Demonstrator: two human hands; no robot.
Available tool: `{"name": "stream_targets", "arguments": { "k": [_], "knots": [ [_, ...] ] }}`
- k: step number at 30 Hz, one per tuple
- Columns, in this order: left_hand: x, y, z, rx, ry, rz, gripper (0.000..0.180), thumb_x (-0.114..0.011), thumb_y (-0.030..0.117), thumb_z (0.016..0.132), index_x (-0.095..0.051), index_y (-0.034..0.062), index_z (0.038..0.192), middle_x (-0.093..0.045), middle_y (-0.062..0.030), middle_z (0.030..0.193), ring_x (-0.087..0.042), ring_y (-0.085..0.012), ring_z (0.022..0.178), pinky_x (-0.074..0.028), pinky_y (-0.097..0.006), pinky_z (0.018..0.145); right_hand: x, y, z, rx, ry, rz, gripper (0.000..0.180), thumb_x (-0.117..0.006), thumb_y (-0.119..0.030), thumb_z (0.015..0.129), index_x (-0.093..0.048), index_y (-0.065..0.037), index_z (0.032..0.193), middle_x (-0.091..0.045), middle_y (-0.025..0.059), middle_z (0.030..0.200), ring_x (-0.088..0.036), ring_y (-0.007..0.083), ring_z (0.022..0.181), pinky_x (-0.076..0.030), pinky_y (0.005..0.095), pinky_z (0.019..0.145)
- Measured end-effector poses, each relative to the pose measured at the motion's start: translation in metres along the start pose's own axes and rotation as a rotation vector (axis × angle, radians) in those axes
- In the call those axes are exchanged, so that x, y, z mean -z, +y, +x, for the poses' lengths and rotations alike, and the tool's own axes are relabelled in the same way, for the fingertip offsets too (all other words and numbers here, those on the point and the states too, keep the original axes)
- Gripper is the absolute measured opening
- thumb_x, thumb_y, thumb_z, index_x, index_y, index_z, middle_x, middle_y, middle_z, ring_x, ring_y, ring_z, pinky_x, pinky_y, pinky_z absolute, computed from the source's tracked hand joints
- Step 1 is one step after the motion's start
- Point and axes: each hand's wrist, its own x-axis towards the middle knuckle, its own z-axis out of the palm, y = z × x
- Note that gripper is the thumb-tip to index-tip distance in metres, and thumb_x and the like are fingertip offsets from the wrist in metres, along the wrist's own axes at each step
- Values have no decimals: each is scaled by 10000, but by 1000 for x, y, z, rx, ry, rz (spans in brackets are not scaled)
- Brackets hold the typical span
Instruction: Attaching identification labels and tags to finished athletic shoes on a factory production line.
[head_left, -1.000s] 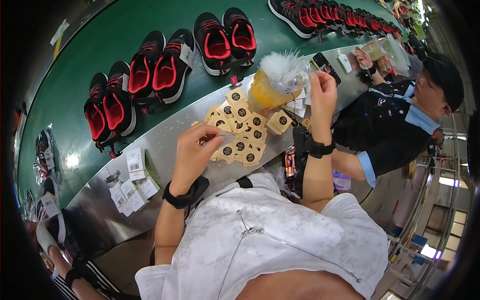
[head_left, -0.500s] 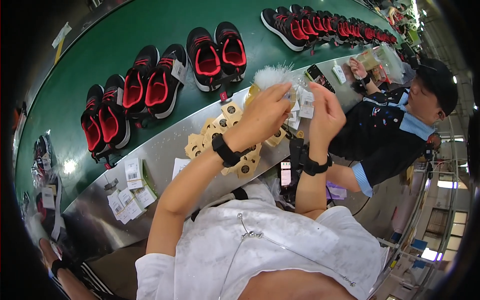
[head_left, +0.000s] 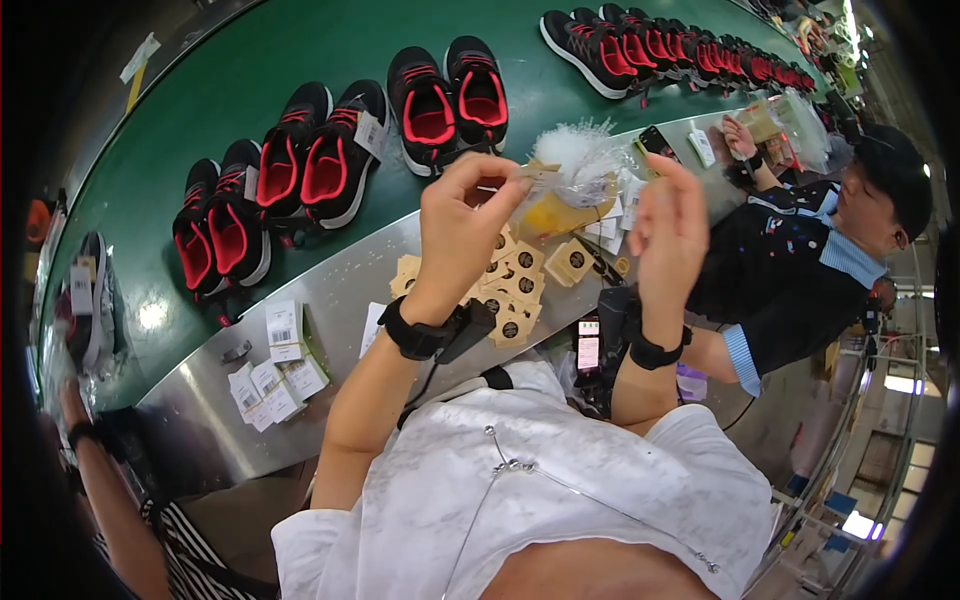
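Note:
My left hand (head_left: 465,220) pinches a small tan card tag (head_left: 542,168) between thumb and fingertips, above the metal ledge. My right hand (head_left: 668,225) is raised to the right, its fingers partly bent and apart, with nothing visible in them. Between the hands lies a bundle of fine clear plastic strands (head_left: 585,150) beside a yellowish pack (head_left: 552,215). Below my left hand, loose tan card tags (head_left: 520,285) with dark round prints are spread out. A neater stack of tan tags (head_left: 570,262) lies to their right.
Black-and-red sneakers (head_left: 335,165) stand in pairs on the green table (head_left: 350,50); a long row of sneakers (head_left: 650,50) recedes at the far right. White label stacks (head_left: 270,385) lie on the metal ledge (head_left: 195,400). A co-worker (head_left: 800,250) is close on the right; another person's arm (head_left: 110,490) shows at left.
My hands have moved apart. The left has shifted left and now shows a tan tag in its pinch; the right has moved slightly right and its fingers have loosened.

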Motion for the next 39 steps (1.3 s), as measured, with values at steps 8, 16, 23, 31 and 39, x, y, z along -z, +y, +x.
{"name": "stream_targets", "arguments": {
  "k": [8, 16, 23, 31, 39],
  "knots": [
    [-4, 14, -9, 43, 29, -194, 144, -674, 92, 820, -653, -25, 902, -663, -50, 824, -611, -72, 726, -487, -201, 660, -35, 16, -4, 261, -240, -256, 356, -558, 36, 807, -533, -38, 1154, -574, 2, 687, -485, 29, 547, -409, 185, 516],
    [-5, 10, -14, 3, -19, -77, 136, -650, 79, 830, -655, -25, 917, -658, -33, 828, -615, -75, 727, -490, -212, 645, -36, 18, -3, 268, -222, -289, 345, -569, 43, 771, -546, -38, 1105, -606, 35, 678, -539, 64, 527, -436, 215, 501],
    [-13, 5, -9, -166, -52, 117, 95, -658, 45, 792, -665, 18, 883, -614, -57, 802, -616, -144, 675, -486, -239, 633, -36, 18, 1, 274, -186, -353, 303, -575, 24, 786, -562, -35, 1083, -617, 71, 691, -590, 125, 552, -465, 249, 519],
    [5, 22, 2, -1148, -103, 981, 183, -634, 19, 684, -623, 24, 866, -578, -62, 889, -585, -224, 845, -480, -369, 757, -25, 20, 10, -70, -512, -150, 184, -496, -59, 881, -565, -19, 1047, -551, 69, 743, -512, 91, 669, -422, 252, 621],
    [7, 28, 16, -1190, -221, 1015, 187, -638, 41, 653, -600, 28, 836, -574, -70, 868, -586, -225, 820, -489, -379, 780, -29, 3, 28, 397, -425, -616, 87, -613, -6, 789, -597, -38, 869, -561, 63, 894, -582, 245, 714, -469, 319, 591]
  ]
}}
